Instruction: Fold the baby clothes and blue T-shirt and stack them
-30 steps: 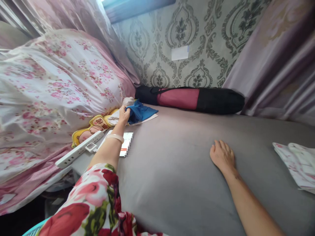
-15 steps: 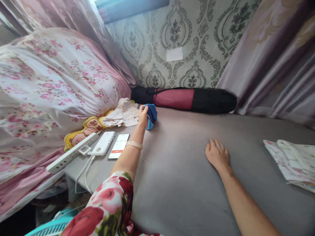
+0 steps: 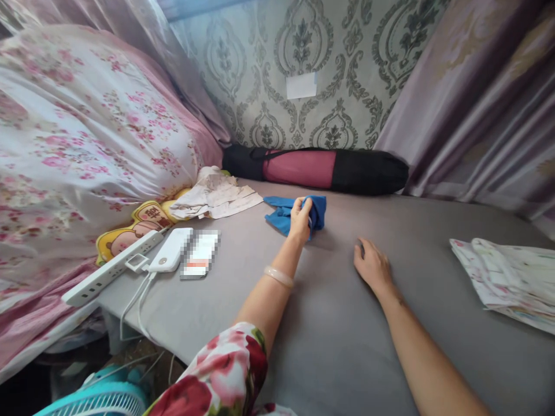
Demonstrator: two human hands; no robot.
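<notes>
A crumpled blue cloth (image 3: 318, 211) is gripped in my left hand (image 3: 300, 219), just over the grey bed surface (image 3: 338, 323). Part of the cloth trails out to the left of my fingers; its full shape is hidden by the folds. My right hand (image 3: 373, 266) is to the right of the cloth, low at the grey surface, fingers loosely spread with nothing in them. Left of the blue cloth lies a rumpled whitish cloth (image 3: 221, 196). At the right edge rests a folded stack of white printed cloth (image 3: 507, 280).
Along the wall lies a black and maroon mat bag (image 3: 299, 167). On the left are a phone (image 3: 202, 254), a white power bank (image 3: 173, 248) with cables, a power strip (image 3: 113, 268) and a yellow cartoon cushion (image 3: 117, 245). A turquoise fan (image 3: 104, 393) stands below the edge.
My left hand has carried the blue cloth rightward, away from the whitish cloth, and the blue cloth has spread out more. My right hand has lifted its fingers slightly.
</notes>
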